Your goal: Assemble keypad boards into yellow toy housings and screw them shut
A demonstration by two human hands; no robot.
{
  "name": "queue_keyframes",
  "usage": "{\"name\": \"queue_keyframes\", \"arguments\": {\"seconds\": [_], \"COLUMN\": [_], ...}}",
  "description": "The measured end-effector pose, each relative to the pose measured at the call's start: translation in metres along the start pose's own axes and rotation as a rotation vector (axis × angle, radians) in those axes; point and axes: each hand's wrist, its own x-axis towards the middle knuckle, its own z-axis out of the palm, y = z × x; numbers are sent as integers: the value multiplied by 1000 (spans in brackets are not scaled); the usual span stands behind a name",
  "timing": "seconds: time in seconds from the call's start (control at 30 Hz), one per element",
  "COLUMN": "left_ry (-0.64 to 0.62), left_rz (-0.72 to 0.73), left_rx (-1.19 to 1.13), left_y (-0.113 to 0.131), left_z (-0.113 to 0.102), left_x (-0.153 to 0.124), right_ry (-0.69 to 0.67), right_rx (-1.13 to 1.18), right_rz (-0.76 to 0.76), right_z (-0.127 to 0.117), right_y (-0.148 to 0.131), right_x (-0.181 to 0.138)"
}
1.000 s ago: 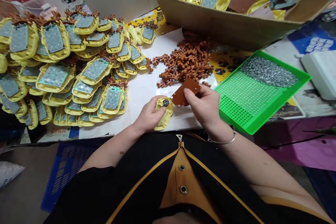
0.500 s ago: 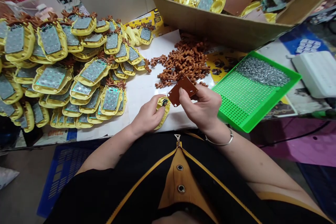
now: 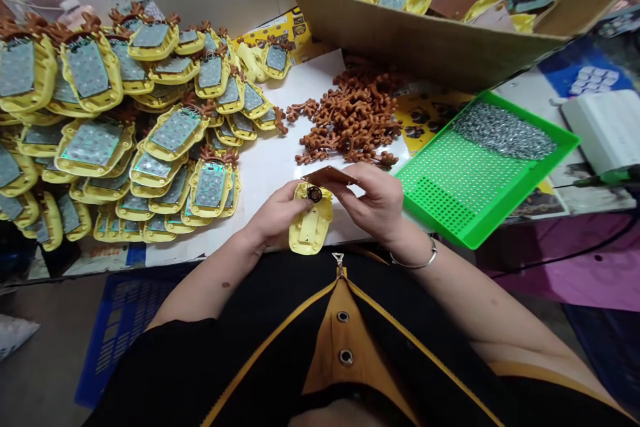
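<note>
My left hand [image 3: 281,213] is closed on the edge of a yellow plastic shell [image 3: 309,230], its hollow inner side facing up. A round black part, which looks like a small speaker [image 3: 315,194], sits near the shell's top. Between the thumb and fingers of my right hand [image 3: 373,200] is a brown circuit board [image 3: 331,175], tilted nearly edge-on above the shell's top end. Beyond my hands lies a heap of brown antler-shaped plastic pieces [image 3: 350,120].
Stacked yellow shells with grey boards [image 3: 173,130] fill the left side. A green perforated tray [image 3: 450,197] on the right holds many small metal screws [image 3: 500,133]. Behind stands a cardboard box [image 3: 425,47] of yellow parts. A green-tipped tool [image 3: 607,178] lies far right.
The yellow shell has turned so its inside faces up toward me. My right hand has tilted the circuit board from face-on to nearly edge-on and shifted slightly left.
</note>
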Motion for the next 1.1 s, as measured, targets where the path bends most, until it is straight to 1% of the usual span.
{"name": "queue_keyframes", "arguments": {"seconds": [0.07, 0.13, 0.23, 0.47, 0.53, 0.67, 0.77, 0.97, 1.1], "left_ry": [-7, -13, -32, -62, -70, -89, -59, 41, 59], "left_rz": [-20, -10, -14, 13, 27, 58, 89, 99, 127], "left_rx": [-40, -48, -56, -55, -69, -117, -162, -227, -251], "left_y": [-1, -2, -2, -3, -3, -2, -1, -2, -4], "left_z": [-1, -3, -5, -7, -8, -8, -7, -7, -10], "left_x": [2, 3, 4, 5, 7, 9, 7, 3, 3], "right_ry": [-36, -64, -64, -86, -89, -84, -101, -137, -143], "right_rx": [27, 22, 15, -21, -49, -216, -332, -465, -493], "right_rz": [-15, -11, 7, -47, -123, -396, -527, -646, -655], "right_z": [-1, -2, -3, -7, -8, -8, -6, -4, -1], "right_y": [2, 2, 1, 2, 5, 11, 12, 5, 3], "right_x": [-1, -1, -1, -2, -6, -16, -21, -19, -18]}}
